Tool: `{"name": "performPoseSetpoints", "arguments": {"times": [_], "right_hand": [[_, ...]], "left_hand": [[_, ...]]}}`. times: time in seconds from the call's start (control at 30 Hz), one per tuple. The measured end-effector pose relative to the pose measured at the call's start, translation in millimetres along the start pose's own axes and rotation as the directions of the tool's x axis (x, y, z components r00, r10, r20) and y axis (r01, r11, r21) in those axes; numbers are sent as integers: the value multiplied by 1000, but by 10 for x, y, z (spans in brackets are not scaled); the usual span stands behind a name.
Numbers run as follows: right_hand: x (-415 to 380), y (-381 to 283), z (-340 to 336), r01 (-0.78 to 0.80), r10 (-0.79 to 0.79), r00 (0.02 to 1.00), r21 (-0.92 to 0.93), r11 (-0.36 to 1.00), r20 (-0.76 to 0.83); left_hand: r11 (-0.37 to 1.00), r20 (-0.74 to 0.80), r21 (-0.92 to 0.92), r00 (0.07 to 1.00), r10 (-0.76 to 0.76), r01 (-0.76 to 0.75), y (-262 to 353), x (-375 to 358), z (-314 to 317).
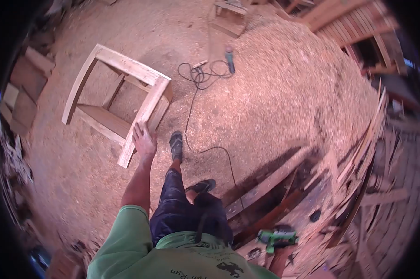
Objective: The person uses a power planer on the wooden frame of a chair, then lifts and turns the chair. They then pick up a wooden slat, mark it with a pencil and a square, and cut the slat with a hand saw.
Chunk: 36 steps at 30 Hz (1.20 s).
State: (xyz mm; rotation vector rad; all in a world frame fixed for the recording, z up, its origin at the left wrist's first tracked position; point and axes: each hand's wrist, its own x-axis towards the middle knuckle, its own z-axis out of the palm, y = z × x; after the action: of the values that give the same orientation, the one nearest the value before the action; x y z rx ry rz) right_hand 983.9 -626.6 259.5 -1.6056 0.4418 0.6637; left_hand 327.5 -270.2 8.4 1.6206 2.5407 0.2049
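My left hand grips the near arm of a bare wooden chair frame, its fingers bent over the top of the board. The frame stands on the floor to the left, with one curved rail on its far left side. At the lower right, my right hand is closed on a green power drill. My right fingers are mostly hidden, and the drill is held out low beside my body.
Sawdust covers the floor. A corded power tool lies ahead, its black cable trailing past my feet. Long boards and offcuts are piled at the right. A small wooden stool stands at the back; planks lie left.
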Motion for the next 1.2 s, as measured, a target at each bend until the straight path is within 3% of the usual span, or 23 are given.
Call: {"name": "performPoseSetpoints", "arguments": {"times": [0.03, 0.07, 0.1, 0.17, 0.2, 0.27, 0.4, 0.53, 0.63, 0.73, 0.83, 1.0, 1.03, 1.2], "right_hand": [[-132, 26, 241, 14, -15, 1000, -46, 999, -24], [-39, 22, 20, -17, 28, 995, -114, 993, 91], [-161, 28, 218, -41, 48, 997, -111, 993, 61], [-770, 270, 998, -84, 85, 996, -96, 992, 10], [-1029, 366, 1342, -121, 130, 986, -83, 989, 101], [-1271, 624, 1973, -234, 240, 965, -71, 970, 107], [-1616, 1150, 3326, -357, 441, 825, -281, 891, 352], [-1996, 1585, 4434, -126, 422, 756, -520, 845, 501], [-2156, 1789, 5057, 74, 406, 672, -601, 796, 619], [-2180, 1953, 5533, 449, 349, 605, -669, 593, 715], [-2010, 2191, 5871, 642, 339, 513, -614, 459, 789], [-1681, 2484, 6470, 905, 395, 316, -399, 147, 862], [-1530, 2548, 6571, 915, 418, 315, -389, 104, 852], [-1342, 2771, 7088, 961, 502, 134, -235, 144, 855]], "left_hand": [[1000, -47, -24, 999, -7, 5, -44, 221, 62], [999, -88, -44, 996, -2, -2, -83, 411, 113], [997, -79, -64, 996, -45, 40, -85, 599, 160], [986, -69, -106, 989, -133, 125, -45, 1001, 229], [973, 5, -158, 985, -171, 169, 0, 1200, 213], [933, 161, -252, 962, -222, 257, 91, 1524, 158], [886, 464, -296, 864, -194, 358, 201, 2052, 280], [849, 528, -330, 826, -196, 412, 390, 2291, 310], [832, 549, -263, 785, -288, 489, 479, 2334, 196], [780, 641, -135, 654, -402, 611, 558, 2456, 53], [752, 652, -127, 626, -427, 646, 554, 2521, 152], [775, 526, -95, 693, -494, 625, 681, 2483, 181], [779, 502, -74, 698, -511, 623, 698, 2481, 214], [788, 320, -126, 776, -543, 603, 751, 2407, 348]]}}
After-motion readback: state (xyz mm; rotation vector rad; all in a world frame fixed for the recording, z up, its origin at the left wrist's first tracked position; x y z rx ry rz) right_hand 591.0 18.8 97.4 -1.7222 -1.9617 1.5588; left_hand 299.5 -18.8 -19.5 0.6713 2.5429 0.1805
